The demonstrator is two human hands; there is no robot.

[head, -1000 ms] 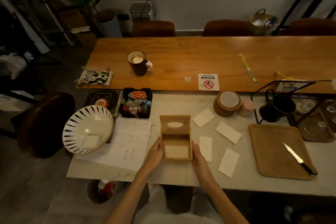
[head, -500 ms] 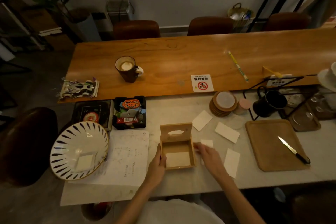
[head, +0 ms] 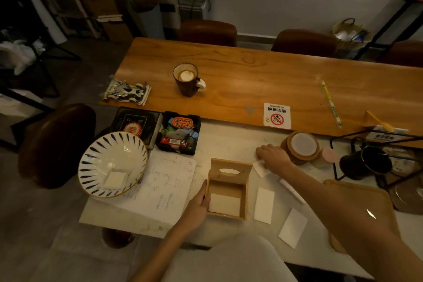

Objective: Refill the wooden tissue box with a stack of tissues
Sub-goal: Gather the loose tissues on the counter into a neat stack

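Note:
The wooden tissue box (head: 246,192) lies open on the pale counter, its slotted lid (head: 229,171) tipped up at the far side. One white tissue (head: 223,203) rests flat inside. My left hand (head: 198,206) presses against the box's left wall, holding it. My right hand (head: 272,158) reaches past the box's far right corner and lies flat over a folded tissue (head: 260,168) on the counter, fingers spread. Three more folded tissues lie to the right of the box: one beside it (head: 264,205), one nearer me (head: 293,228), one partly under my forearm (head: 291,190).
A striped white bowl (head: 96,167) holding a tissue sits at the left on sheets of paper (head: 164,188). Stacked coasters (head: 301,147), a black mug (head: 366,162) in a wire rack and a wooden tray (head: 357,192) are on the right. A coffee mug (head: 186,79) stands on the far wooden table.
My right hand left the box's right side and travelled away from me to the far tissue beside the coasters. My left hand stayed on the box. The view shifted.

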